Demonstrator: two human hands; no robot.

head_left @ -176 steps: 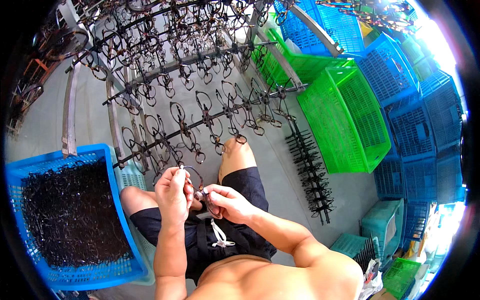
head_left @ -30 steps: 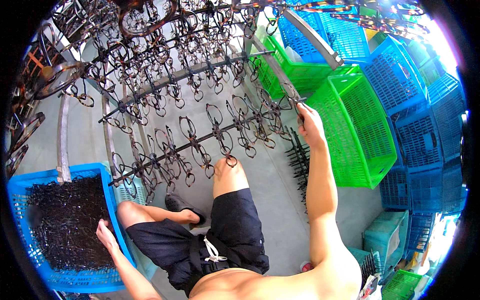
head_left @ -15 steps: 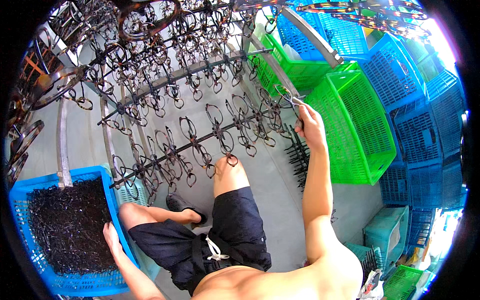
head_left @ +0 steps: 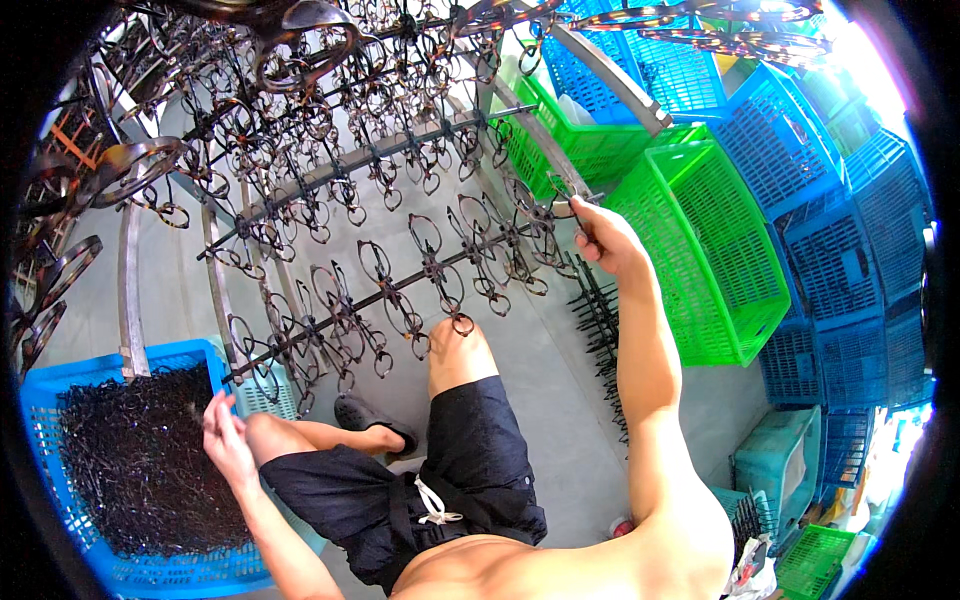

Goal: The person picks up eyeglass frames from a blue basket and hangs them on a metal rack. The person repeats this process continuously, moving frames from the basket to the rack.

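A long dark rod (head_left: 384, 290) slants across in front of my knees, with several dark, tortoiseshell-like eyeglass frames (head_left: 431, 262) hanging along it. My right hand (head_left: 610, 240) is at its right end, thumb and fingers pinched on the rod beside a metal bar (head_left: 548, 150). My left hand (head_left: 230, 440) is raised just below the rod's left end, fingers loosely bent and apart. I see nothing in it, and cannot tell whether its fingertips touch the rod. Beneath that hand stands a blue basket (head_left: 190, 575) filled with small, dark, tangled pieces (head_left: 140, 460).
More loaded rods (head_left: 370, 155) hang beyond, with some frames close overhead. A green crate (head_left: 690, 250) stands right of my right hand, before stacked blue crates (head_left: 840, 250). A dark spiked rod (head_left: 600, 330) is low between my knee and the green crate. Metal bars (head_left: 132, 280) slope at left.
My left hand has risen from the blue basket's rim toward the rod's left end. My right hand has shifted slightly left and closed in on the rod's right end.
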